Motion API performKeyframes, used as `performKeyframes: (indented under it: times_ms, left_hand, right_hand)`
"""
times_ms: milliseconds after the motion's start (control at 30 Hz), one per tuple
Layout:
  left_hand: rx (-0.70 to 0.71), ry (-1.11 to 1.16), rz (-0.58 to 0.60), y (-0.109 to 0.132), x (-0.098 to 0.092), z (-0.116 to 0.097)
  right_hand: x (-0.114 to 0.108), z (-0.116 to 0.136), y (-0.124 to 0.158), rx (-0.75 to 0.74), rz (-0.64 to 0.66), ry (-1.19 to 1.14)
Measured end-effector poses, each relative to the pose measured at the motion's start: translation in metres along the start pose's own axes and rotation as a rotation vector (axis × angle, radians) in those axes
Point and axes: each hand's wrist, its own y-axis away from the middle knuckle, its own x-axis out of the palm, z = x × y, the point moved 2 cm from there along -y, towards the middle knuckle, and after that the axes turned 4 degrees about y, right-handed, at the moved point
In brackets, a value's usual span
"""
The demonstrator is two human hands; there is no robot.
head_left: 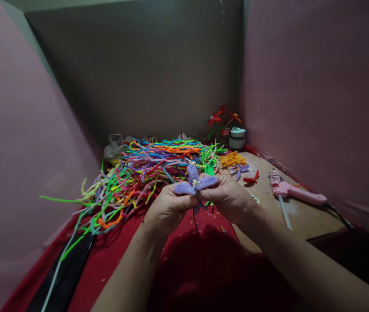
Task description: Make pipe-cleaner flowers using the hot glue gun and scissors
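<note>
Between my two hands, above the red cloth, is a purple pipe-cleaner flower [206, 182] with fuzzy petals and pale yellow stamens at its centre. My left hand [168, 207] pinches it from the left, near the base of a petal. On the other side my right hand [228, 195] has thumb and fingers closed on the right petal. A thin dark stem hangs below the bloom. Behind the hands lies a big heap of many-coloured pipe cleaners [161, 160]. A green fuzzy piece [209, 167] shows just behind the flower.
On the brown board [304, 221] at right lies a pink glue gun [298, 191] with a glue stick and black cord. Orange pieces [233, 159], purple pieces [239, 170] and a red piece [251, 178] lie nearby. Red flowers [215, 118] and a lidded jar [237, 138] stand behind.
</note>
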Motion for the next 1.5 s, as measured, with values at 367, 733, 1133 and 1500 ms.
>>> performKeyframes:
  times_ms: [367,733,1133,1500]
  left_hand:
    - [0.061,-0.052,0.056,0.001,0.006,0.001]
    - [0.22,-0.007,-0.011,0.003,0.015,0.001]
    - [0.465,-0.377,-0.304,0.014,0.019,0.001]
    - [0.577,-0.495,-0.386,0.018,0.021,0.005]
  right_hand:
    - [-0.002,0.001,0.0,-0.007,0.061,0.027]
    - [0.008,0.009,0.006,-0.006,-0.067,-0.036]
    - [0.02,-0.005,0.009,-0.183,-0.231,-0.068]
    - [0.02,-0.01,0.013,-0.207,-0.284,0.108]
